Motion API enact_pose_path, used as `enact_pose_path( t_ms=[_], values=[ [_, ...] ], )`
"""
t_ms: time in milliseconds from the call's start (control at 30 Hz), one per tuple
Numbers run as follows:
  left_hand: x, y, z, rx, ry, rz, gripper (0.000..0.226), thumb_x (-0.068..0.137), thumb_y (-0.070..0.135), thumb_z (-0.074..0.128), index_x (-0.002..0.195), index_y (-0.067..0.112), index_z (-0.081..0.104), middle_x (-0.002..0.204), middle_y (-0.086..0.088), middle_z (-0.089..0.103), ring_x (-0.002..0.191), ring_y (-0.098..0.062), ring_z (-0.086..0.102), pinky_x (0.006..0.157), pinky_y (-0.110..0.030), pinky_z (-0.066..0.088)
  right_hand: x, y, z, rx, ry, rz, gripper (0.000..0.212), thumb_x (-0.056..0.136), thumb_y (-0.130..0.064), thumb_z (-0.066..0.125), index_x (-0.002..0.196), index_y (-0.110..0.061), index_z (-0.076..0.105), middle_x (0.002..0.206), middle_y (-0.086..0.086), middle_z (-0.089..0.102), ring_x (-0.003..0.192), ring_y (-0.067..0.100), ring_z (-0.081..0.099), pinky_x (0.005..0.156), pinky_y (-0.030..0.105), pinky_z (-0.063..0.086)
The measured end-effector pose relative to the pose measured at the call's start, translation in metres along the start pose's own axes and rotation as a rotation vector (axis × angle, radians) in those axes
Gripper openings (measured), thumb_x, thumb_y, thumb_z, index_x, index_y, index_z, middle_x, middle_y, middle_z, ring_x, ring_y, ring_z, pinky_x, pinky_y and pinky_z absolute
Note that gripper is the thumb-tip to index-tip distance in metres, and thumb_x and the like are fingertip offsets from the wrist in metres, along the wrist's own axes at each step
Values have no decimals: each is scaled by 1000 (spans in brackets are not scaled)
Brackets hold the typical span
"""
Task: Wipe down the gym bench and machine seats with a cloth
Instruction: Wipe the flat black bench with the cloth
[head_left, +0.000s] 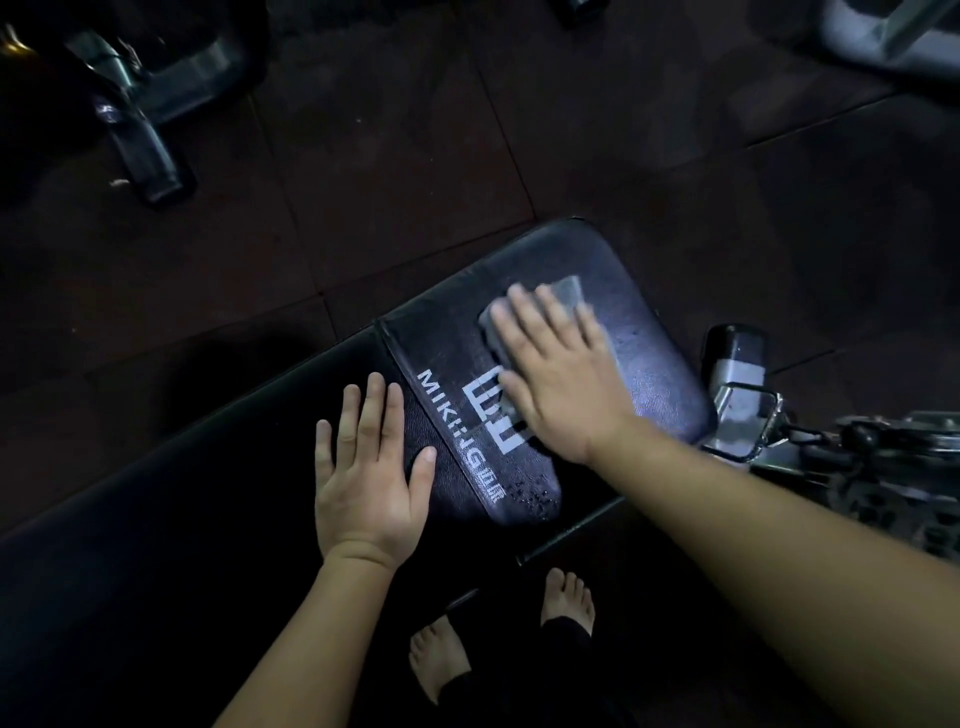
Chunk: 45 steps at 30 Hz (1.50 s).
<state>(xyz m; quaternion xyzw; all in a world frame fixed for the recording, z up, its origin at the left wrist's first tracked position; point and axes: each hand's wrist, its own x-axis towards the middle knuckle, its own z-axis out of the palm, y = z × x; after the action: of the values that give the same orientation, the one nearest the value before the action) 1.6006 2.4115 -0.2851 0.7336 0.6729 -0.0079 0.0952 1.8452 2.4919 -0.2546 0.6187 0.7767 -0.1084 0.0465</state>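
Observation:
A black padded gym bench runs from the lower left to the middle right, and its end pad carries a white logo and lettering. A folded grey cloth lies on that end pad. My right hand lies flat on the cloth with fingers straight, pressing it onto the pad, and is slightly blurred. My left hand rests flat on the bench just left of the seam, fingers spread. Water droplets glisten near the pad's front corner.
The bench's metal frame and bracket stick out at the right, with dark machine parts beyond. Another machine's steel foot stands on the dark floor tiles at the upper left. My bare feet stand below the bench edge.

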Motion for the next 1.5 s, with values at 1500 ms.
enact_pose_path(
  t_ms=[1500],
  values=[
    [1,0,-3,10,-61,-3,77,103,60,15,167,20,1,175,6,-10,161,-18,-9,130,-52,3,-97,9,24,79,49,243,68,102,-54,32,164,-29,21,172,-4,15,159,22,11,128,46,6]
  ],
)
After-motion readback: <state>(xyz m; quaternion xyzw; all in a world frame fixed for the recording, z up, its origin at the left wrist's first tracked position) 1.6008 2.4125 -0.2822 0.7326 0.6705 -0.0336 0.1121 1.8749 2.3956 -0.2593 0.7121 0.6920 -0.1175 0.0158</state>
